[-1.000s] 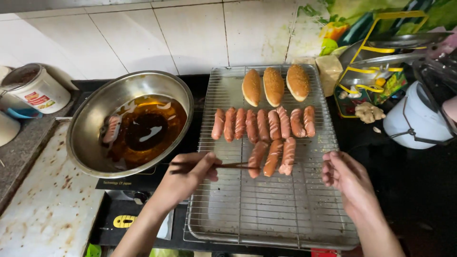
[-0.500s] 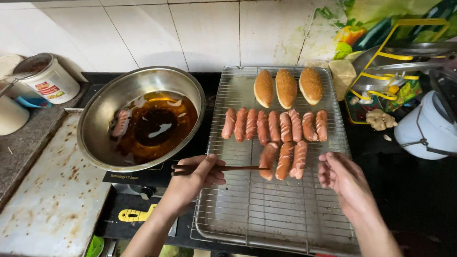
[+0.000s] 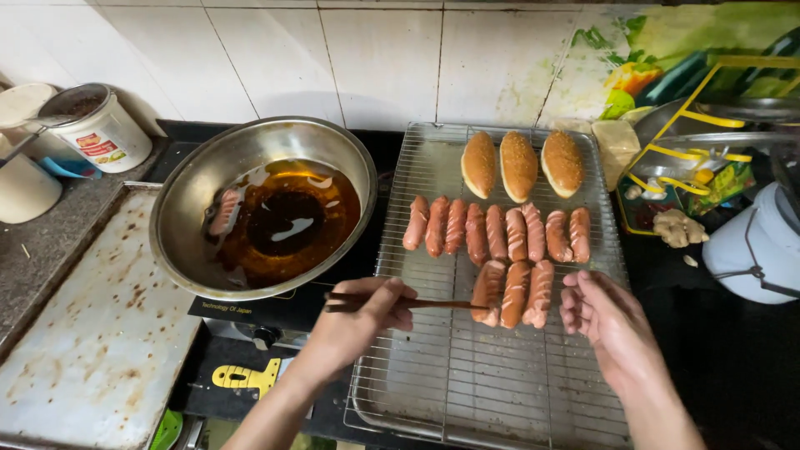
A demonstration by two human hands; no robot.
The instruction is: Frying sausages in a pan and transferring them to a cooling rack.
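My left hand (image 3: 360,318) grips a pair of brown chopsticks (image 3: 437,305) whose tips touch the leftmost of three sausages (image 3: 514,293) in the near row on a wire rack (image 3: 500,392). My right hand (image 3: 607,325) hovers open just right of that row, fingers spread, holding nothing. A farther row of several fried sausages (image 3: 498,230) lies across the rack, with three oval breaded patties (image 3: 520,164) behind it. A steel pan (image 3: 260,207) of dark oil stands left of the rack, one sausage (image 3: 223,212) lying at the oil's left edge.
A worn metal tray (image 3: 92,325) lies at the left. A white tub (image 3: 98,129) and a cup stand at the back left. A white kettle (image 3: 754,246) and a yellow wire rack (image 3: 708,158) crowd the right. A yellow tool (image 3: 243,378) lies below the stove.
The view has shifted slightly left and down. My left hand has kept the chopsticks at the near row of sausages; my right hand stays beside it.
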